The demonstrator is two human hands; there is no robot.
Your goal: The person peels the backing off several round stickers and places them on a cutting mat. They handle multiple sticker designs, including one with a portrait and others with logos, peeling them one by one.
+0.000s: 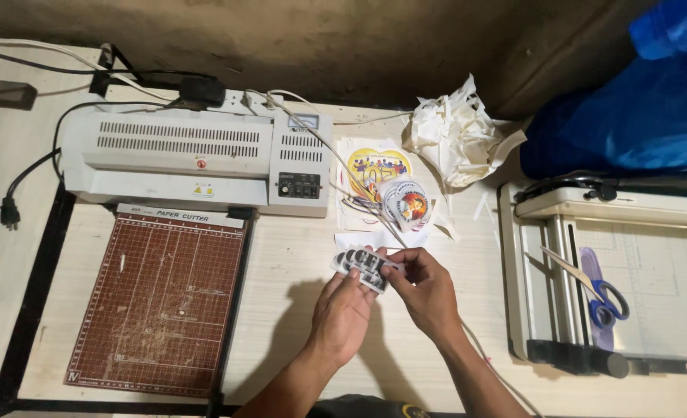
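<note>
Both my hands meet over the middle of the table on a small cut-out sticker [361, 265] with black lettering. My left hand [342, 313] pinches its lower edge from below. From the right, my right hand [424, 288] grips the sticker's right end with its fingertips. Just beyond the hands lies a pile of printed stickers [374, 174] with a round colourful one [410, 205] on top.
A white laminator [196, 159] stands at the back left, a brown paper cutter board [157, 298] in front of it. Crumpled white backing paper [459, 135] lies at the back. A second trimmer [552, 271] with blue-handled scissors [603, 298] sits right. A blue plastic bag [630, 116] fills the far right corner.
</note>
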